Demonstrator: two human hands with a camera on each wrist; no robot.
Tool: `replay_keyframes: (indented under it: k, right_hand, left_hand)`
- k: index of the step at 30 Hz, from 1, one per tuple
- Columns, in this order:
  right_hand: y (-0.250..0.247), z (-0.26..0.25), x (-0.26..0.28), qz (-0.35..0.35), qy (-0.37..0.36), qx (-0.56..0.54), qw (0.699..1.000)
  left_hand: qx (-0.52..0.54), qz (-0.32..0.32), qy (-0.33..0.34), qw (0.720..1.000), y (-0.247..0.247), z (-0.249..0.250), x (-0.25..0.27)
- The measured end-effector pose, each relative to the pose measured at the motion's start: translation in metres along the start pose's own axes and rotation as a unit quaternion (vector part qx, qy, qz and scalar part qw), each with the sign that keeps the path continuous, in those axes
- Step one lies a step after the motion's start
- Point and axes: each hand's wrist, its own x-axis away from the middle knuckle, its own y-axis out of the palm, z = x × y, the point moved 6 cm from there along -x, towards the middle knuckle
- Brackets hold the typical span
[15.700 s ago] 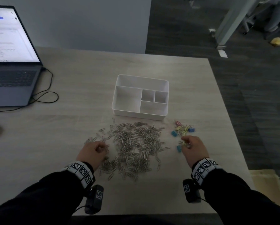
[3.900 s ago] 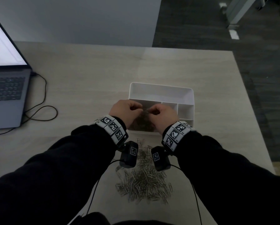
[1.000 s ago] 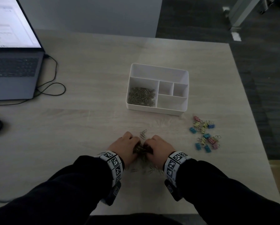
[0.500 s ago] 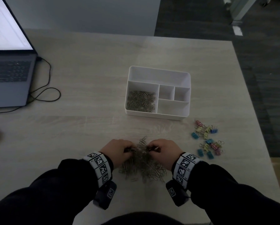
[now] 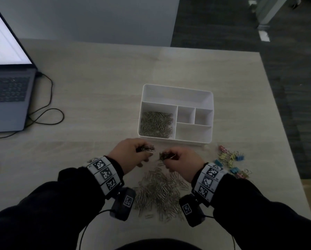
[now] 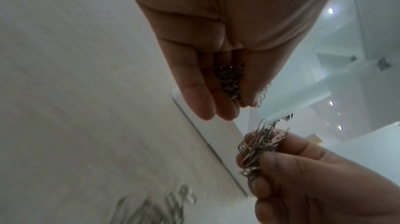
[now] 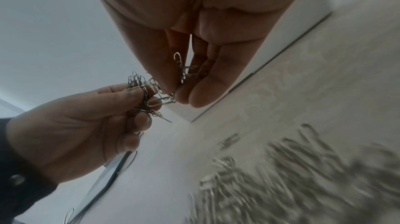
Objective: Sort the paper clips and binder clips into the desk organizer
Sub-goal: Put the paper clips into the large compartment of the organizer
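A white desk organizer stands mid-table; its front-left compartment holds a layer of silver paper clips. My left hand grips a bunch of paper clips just in front of the organizer. Close beside it my right hand holds another bunch. Both hands hover above the loose heap of paper clips on the table. Coloured binder clips lie scattered to the right, in front of the organizer's right corner.
An open laptop sits at the far left with a black cable looping beside it. The table's right edge runs close to the binder clips, with dark floor beyond.
Both hands have risen from the heap with a bunch of paper clips each and moved forward toward the organizer. The heap lies uncovered behind them.
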Motion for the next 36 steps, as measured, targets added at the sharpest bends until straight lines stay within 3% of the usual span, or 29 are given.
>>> replay_keyframes:
  k: [7, 14, 21, 26, 32, 36]
  right_hand:
    - [-0.024, -0.034, -0.034, 0.056, -0.001, -0.103, 0.993]
    - [-0.036, -0.036, -0.066, 0.100, 0.010, -0.060, 0.993]
    - [-0.040, -0.029, -0.064, 0.124, 0.021, -0.033, 0.992]
    - [-0.041, -0.037, -0.045, 0.120, -0.023, -0.012, 0.992]
    - [-0.038, -0.036, -0.013, 0.125, -0.067, 0.065, 0.988]
    - [-0.007, -0.018, 0.002, 0.036, -0.055, 0.173, 0.983]
  left_hand:
    - [0.081, 0.084, -0.016, 0.993, -0.031, 0.025, -0.037]
    - [0.016, 0.110, -0.001, 0.994, -0.037, 0.042, -0.067]
    - [0.104, 0.119, -0.046, 0.986, -0.033, 0.031, -0.069]
    - [0.114, 0.122, -0.035, 0.985, -0.035, 0.026, -0.053]
    - [0.024, 0.111, -0.051, 0.992, -0.037, 0.007, -0.014]
    - [-0.051, 0.104, -0.078, 0.990, -0.029, -0.029, 0.008]
